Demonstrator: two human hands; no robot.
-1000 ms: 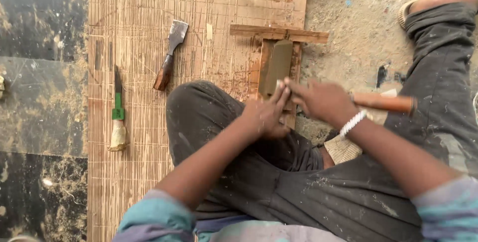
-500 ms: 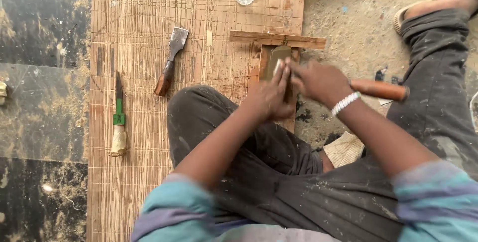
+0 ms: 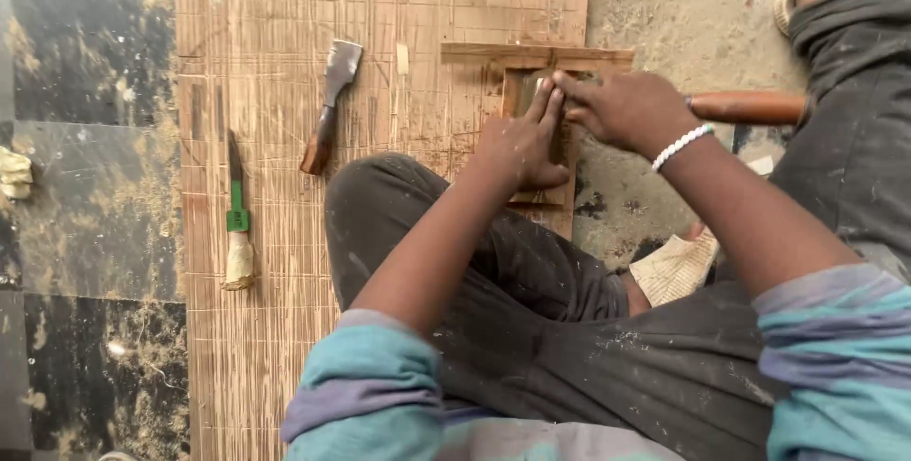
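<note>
Blade (image 3: 528, 91) lies lengthwise away from the person, dull grey, on a wooden block (image 3: 531, 55); left hand (image 3: 517, 148) presses flat, right hand (image 3: 626, 110) grip closed on it.

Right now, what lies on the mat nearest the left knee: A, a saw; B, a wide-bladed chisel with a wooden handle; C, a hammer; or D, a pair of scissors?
B: the chisel lies on the mat just up and left of the left knee, its wide metal blade pointing away and its brown wooden handle toward the knee. A green-banded tool lies farther left.
</note>
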